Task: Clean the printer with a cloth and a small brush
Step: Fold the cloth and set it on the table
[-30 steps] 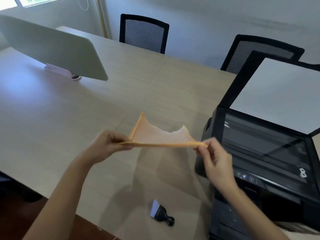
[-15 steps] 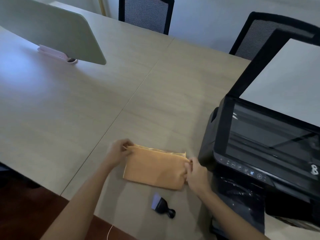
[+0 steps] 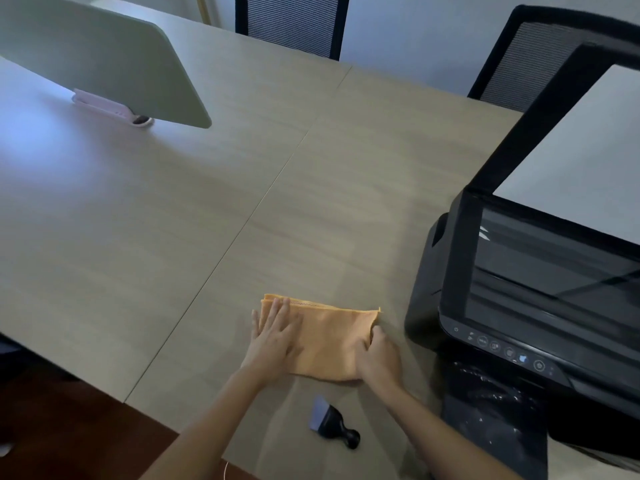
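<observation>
A folded orange cloth (image 3: pixel 330 336) lies flat on the wooden table (image 3: pixel 207 220) near its front edge. My left hand (image 3: pixel 275 342) rests palm down on the cloth's left half, fingers spread. At the cloth's right end, my right hand (image 3: pixel 379 356) pinches the edge with curled fingers. The small black brush (image 3: pixel 332 424) lies on the table just below the cloth, between my forearms, untouched. The black printer (image 3: pixel 519 306) stands at the right with its scanner lid raised and the glass exposed.
A pale green desk divider (image 3: pixel 104 60) stands on a clamp at the back left. Two black mesh chairs (image 3: pixel 294 22) sit behind the table's far edge. A seam runs diagonally across the tabletop. The dark floor shows at the lower left.
The cloth went from being stretched in the air between both hands to lying folded on the table. My left hand let go of its corner and now presses flat on it.
</observation>
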{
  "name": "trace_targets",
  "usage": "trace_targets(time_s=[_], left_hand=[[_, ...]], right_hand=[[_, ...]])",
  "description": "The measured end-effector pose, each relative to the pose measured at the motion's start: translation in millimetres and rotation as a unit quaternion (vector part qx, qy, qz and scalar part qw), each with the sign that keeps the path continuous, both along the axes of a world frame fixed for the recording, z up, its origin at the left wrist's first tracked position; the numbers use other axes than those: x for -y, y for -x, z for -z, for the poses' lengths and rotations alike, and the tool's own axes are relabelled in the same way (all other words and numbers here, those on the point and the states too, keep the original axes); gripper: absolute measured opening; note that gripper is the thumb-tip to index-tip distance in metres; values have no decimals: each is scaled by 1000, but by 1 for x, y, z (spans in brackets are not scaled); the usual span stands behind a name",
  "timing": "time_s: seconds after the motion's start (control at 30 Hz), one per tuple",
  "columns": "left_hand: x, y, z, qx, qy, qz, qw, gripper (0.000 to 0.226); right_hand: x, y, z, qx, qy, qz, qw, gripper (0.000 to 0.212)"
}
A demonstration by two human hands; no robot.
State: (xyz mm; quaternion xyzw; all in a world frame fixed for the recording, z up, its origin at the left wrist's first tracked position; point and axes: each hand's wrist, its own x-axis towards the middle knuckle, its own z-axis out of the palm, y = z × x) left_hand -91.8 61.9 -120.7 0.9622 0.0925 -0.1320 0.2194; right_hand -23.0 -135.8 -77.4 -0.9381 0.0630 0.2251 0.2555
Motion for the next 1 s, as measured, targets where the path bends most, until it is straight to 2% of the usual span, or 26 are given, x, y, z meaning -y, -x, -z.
trace_targets(time_s=[0.07,0.1,0.13,0.2,0.23,0.27,0.3,0.37,0.43,0.5,0.6,0.67,0.77,0.9,1.0], left_hand=[[3,-5,-16,49,139,-128,981,55],[3,-7,-29,65,216,-217,950,40],[3,-9,-45,43,298,-309,902,31],[-5,-14,-58,-42,475,-409,778,49],[-13,-14,-59,-70,511,-424,745,59],[-20,-10,-62,-83,513,-410,749,61],[-25,-6,-61,-85,502,-389,768,55],[-33,1,-56,-66,445,-365,815,35],[-41,4,-43,-40,394,-358,846,59],[-40,4,-39,-7,305,-310,900,79],[-29,5,-29,-8,157,-190,969,67],[-22,4,-25,-8,121,-137,983,57],[-14,-14,-25,-2,105,-79,991,55],[15,-47,-32,-15,98,6,995,59],[36,-65,-36,-27,89,67,993,53]], right_hand=[[-17,3,-16,17,-91,25,995,12],[-28,7,-24,33,-128,22,991,10],[-38,11,-29,45,-165,8,985,8],[-57,22,-37,38,-238,-49,969,11],[-64,27,-37,12,-267,-87,960,17],[-69,31,-37,-21,-285,-124,950,23],[-72,34,-34,-41,-290,-158,943,27],[-69,34,-26,-25,-269,-215,939,25],[-62,30,-11,0,-190,-307,932,24],[-52,27,5,-28,-104,-401,910,32],[-40,29,16,-13,-8,-473,881,48],[-35,31,16,14,14,-477,879,57],[-24,29,17,32,40,-472,880,61],[9,11,22,2,66,-430,900,59],[35,5,25,15,76,-390,918,57]])
